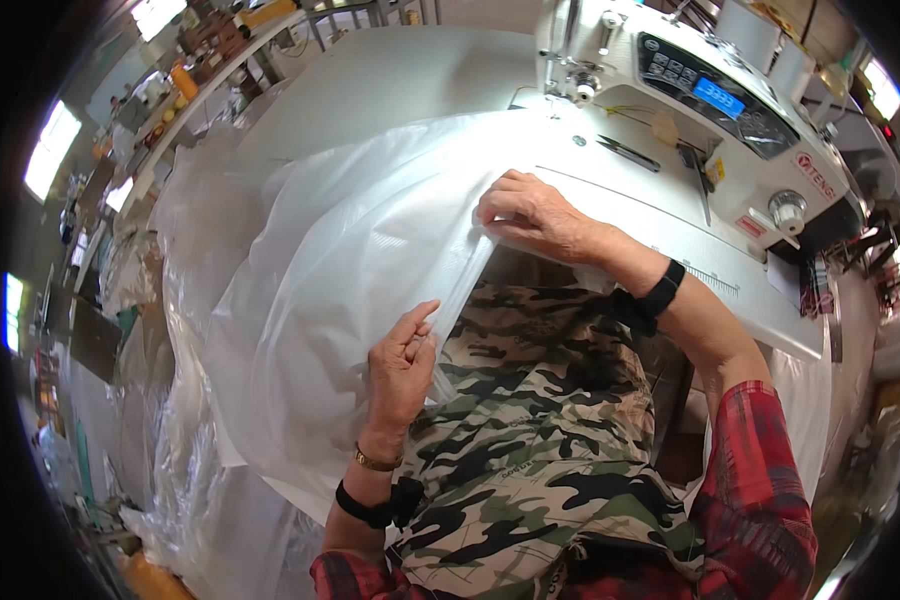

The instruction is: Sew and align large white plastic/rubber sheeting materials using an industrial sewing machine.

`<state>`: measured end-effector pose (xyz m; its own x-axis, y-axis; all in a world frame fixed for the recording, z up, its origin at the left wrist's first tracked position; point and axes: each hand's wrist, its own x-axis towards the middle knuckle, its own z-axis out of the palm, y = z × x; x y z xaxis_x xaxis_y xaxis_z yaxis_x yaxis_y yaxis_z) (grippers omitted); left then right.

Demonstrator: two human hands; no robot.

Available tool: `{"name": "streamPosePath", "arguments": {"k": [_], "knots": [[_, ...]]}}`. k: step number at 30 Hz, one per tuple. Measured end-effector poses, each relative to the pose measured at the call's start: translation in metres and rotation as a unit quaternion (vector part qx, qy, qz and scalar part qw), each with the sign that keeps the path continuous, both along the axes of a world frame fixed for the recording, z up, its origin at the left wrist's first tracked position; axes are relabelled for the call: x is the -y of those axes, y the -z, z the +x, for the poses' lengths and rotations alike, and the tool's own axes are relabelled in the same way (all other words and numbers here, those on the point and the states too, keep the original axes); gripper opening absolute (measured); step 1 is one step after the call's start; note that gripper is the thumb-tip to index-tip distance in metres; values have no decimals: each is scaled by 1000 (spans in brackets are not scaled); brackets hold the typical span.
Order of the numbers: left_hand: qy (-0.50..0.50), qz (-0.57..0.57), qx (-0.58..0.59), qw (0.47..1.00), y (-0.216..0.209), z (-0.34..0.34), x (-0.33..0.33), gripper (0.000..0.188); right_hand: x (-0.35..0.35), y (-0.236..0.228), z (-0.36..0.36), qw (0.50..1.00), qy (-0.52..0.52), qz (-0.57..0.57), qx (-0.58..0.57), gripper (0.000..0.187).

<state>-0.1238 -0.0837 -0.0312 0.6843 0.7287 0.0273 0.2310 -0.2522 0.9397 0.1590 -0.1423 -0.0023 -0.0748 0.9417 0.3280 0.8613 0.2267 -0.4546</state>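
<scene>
A large sheet of thin white translucent fabric (320, 260) spreads over the sewing table and hangs down its left front side. My right hand (535, 213) pinches the folded edge of this fabric close to the table's front edge. Lower down along the same fold, my left hand (405, 365) has its fingers curled together at the edge, thumb and forefinger pressed near the cloth. Between both hands the fold runs fairly straight. Beyond my right hand stands a white sewing machine (670, 80), its needle area brightly lit.
Small black thread snips (628, 153) lie on the machine bed beside the needle area. A lit control panel (715, 95) is on the machine's arm. Clear plastic sheeting (185, 420) hangs at the left, near a cluttered shelf (195, 110). A camouflage apron (550, 400) covers my lap.
</scene>
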Motion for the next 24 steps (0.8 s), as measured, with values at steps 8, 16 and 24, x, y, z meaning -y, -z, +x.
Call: {"name": "streamPosePath", "arguments": {"k": [8,16,24], "knots": [[30,161,45,985,2,10,7,35,5,-3,-10,995,-67,22,69,17],[-28,291,92,952,6,25,-3,15,1,-5,-13,990,-64,13,126,10],[-10,286,93,954,-5,18,-14,10,-17,-6,13,980,-44,16,193,20]]}}
